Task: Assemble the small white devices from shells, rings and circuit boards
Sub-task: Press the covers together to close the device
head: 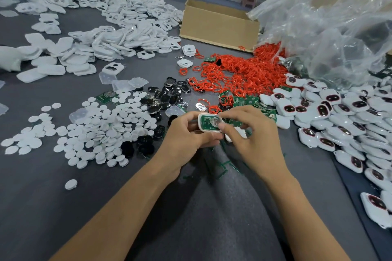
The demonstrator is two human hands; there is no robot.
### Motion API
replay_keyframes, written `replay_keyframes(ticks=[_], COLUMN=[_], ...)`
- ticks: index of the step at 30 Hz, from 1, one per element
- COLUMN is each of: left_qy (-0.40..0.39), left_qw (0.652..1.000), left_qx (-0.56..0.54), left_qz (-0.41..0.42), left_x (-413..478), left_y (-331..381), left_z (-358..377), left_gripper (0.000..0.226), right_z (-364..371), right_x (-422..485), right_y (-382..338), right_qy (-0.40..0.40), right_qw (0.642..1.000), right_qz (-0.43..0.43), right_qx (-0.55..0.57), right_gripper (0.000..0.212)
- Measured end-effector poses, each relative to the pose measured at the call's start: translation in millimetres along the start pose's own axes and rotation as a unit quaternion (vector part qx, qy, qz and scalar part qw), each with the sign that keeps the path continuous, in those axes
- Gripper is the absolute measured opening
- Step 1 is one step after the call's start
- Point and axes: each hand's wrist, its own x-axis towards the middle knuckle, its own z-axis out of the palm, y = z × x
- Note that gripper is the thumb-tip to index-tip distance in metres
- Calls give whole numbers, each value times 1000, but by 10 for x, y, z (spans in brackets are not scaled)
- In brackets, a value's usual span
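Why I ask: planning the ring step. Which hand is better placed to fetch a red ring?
Probably the right hand: the red rings lie just beyond it, while the left hand grips the shell holding the circuit board.

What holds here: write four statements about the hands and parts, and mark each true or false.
1. The left hand and right hand both hold a white shell with a green circuit board in it. True.
2. The red rings lie inside the cardboard box. False: they are heaped on the table in front of it.
3. The white discs lie left of the hands. True.
4. The finished devices are piled at the left. False: they are piled at the right.
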Motion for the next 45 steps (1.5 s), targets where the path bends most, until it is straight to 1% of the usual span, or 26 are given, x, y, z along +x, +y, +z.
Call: replay_keyframes(ticks=[4, 12, 17, 29, 32, 34, 35, 36, 37, 39, 41, 43, 45], left_qy=[-12, -27, -27, -26, -17, -14, -15, -15, -14, -8, -6, -8, -9], left_qw=[1000, 999, 999, 999, 1000, 1000, 1000, 1000, 1000, 1000, 1000, 1000, 1000], left_qx=[19, 29, 27, 21, 5, 1, -1, -3, -6, -11, -14, -13, -13], left_qz=[9, 2, 2, -2, -7, -11, -12, -12, -12, -12, -15, -18, -19], left_x=[12, 6, 15, 26, 9, 3, -1, -3, -4, -7, -5, 0, 0], left_y=[-16, -14, -21, -24, -2, 11, 16, 19, 19, 17, 14, 19, 23], left_z=[-4, -11, -17, -24, -11, -9, -9, -10, -10, -8, -9, -16, -22], left_gripper=[41, 41, 39, 37, 36, 36, 36, 36, 36, 36, 34, 34, 35], right_z=[29, 32, 46, 45, -21, -100, -143, -183, -213, -238, -214, -168, -140], right_x=[-11, -21, -23, -14, 3, 13, 19, 19, 18, 8, 1, 0, -3], right_y=[20, 18, 8, -7, 11, 65, 106, 153, 200, 284, 334, 345, 359], right_qy=[-25, -23, -14, -33, 2, 29, 25, 4, -31, -118, -180, -187, -180], right_qw=[999, 999, 998, 998, 1000, 999, 998, 997, 994, 981, 966, 965, 966], right_qz=[10, -19, -33, -12, -8, 7, 19, 34, 51, 80, 85, 79, 71], right_qx=[-26, -42, -49, -49, -24, -42, -57, -72, -88, -129, -164, -167, -169], right_gripper=[21, 11, 11, 14, 13, 14, 14, 14, 17, 30, 42, 42, 37])
